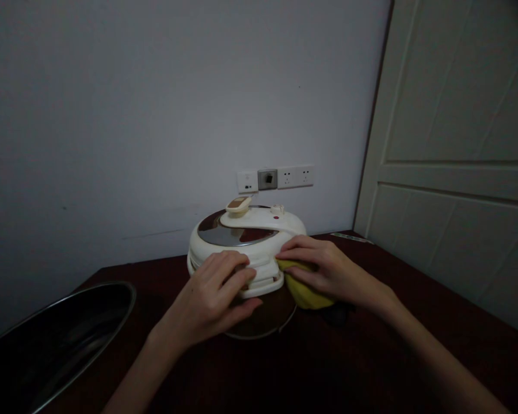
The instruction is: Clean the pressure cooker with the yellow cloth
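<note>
A white electric pressure cooker [259, 241] stands on the dark red table, its lid topped by a cream knob [238, 204], a small valve [277, 209] and a shiny grey panel [231, 234]. My left hand [213, 293] grips the front left of the lid's rim, fingers on top and thumb lower down. In my right hand [322, 264] a yellow cloth [304, 287] is bunched and pressed against the front right side of the rim. Below the rim shows a brownish rounded part [263, 316], too dim to make out fully.
A large dark metal basin [132, 293] with a shiny rim is at the lower left. Wall sockets [296, 176] sit behind the cooker. A pale panelled door [449, 172] rises at the right, and a thin strip [351, 237] lies near the table's back edge.
</note>
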### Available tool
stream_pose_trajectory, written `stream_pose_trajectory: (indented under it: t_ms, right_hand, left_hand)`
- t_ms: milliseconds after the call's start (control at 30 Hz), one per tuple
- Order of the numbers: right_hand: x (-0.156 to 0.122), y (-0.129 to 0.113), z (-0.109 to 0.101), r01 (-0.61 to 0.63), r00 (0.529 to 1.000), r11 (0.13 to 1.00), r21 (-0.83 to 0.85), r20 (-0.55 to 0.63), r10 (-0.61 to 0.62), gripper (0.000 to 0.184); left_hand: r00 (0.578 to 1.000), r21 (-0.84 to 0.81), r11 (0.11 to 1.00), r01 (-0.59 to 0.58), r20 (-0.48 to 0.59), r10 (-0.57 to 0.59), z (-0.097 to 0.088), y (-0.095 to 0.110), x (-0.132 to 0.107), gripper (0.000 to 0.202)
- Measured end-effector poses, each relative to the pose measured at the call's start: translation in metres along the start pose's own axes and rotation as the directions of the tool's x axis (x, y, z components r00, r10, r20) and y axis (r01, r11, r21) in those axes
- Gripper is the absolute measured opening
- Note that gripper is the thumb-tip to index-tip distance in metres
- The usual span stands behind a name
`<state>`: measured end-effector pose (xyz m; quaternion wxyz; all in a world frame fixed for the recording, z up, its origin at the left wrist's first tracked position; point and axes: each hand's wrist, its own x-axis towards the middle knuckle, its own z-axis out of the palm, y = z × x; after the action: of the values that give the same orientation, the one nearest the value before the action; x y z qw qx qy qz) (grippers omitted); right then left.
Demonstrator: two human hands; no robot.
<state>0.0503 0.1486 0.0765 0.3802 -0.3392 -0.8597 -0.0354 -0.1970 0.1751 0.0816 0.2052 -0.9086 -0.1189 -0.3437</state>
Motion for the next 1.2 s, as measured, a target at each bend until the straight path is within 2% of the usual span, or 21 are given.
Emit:
stream_pose_trajectory:
  t_ms: [200,400,467,567,633,733,833,933,1100,1200]
  right_hand:
    - [0.0,-0.001,-0.001,-0.012,0.999,1.0,0.025,-0.043,0.013,0.02]
    - [-0.001,-0.005,-0.012,-0.074,0.992,0.988,0.133,0.109,0.06,0.016]
    - [0.0,-0.003,-0.01,-0.072,0.997,0.995,0.071,0.045,0.069,0.016]
    - [0.0,-0.005,-0.006,-0.016,0.999,0.999,-0.037,-0.036,0.014,0.019]
    - [0.0,-0.009,-0.007,0.014,1.0,1.0,-0.021,0.016,-0.013,0.021]
    - [-0.002,-0.014,-0.01,-0.047,0.996,0.999,0.012,0.083,0.046,0.015]
    - [-0.003,-0.012,-0.01,-0.112,0.993,0.993,-0.031,0.037,0.113,0.011]
    - [-0.003,-0.011,-0.006,-0.101,0.995,0.988,-0.117,-0.022,0.099,0.014]
    - [-0.003,-0.025,-0.009,-0.081,0.994,0.995,-0.061,0.073,0.085,0.017]
    - [-0.004,-0.032,-0.012,-0.085,0.995,0.994,-0.075,0.052,0.089,0.018]
  left_hand:
    - [0.997,-0.031,0.998,0.052,0.051,-0.051,-0.004,0.004,0.0,0.025]
    - [0.995,-0.05,0.995,0.085,0.058,-0.082,-0.004,0.006,0.0,0.023]
    - [0.994,-0.061,0.994,0.092,0.061,-0.088,-0.004,0.007,0.0,0.023]
    - [0.994,-0.071,0.993,0.097,0.061,-0.093,-0.004,0.007,0.001,0.022]
    - [0.993,-0.074,0.992,0.102,0.069,-0.096,-0.004,0.007,0.001,0.022]
    - [0.993,-0.078,0.992,0.097,0.073,-0.091,-0.004,0.007,0.0,0.022]
    - [0.994,-0.08,0.993,0.091,0.073,-0.085,-0.003,0.006,0.0,0.022]
    - [0.993,-0.072,0.993,0.094,0.074,-0.088,-0.004,0.007,0.0,0.022]
    - [0.993,-0.065,0.993,0.097,0.077,-0.092,-0.003,0.007,0.002,0.021]
    - [0.993,-0.067,0.993,0.097,0.073,-0.092,-0.003,0.007,0.002,0.021]
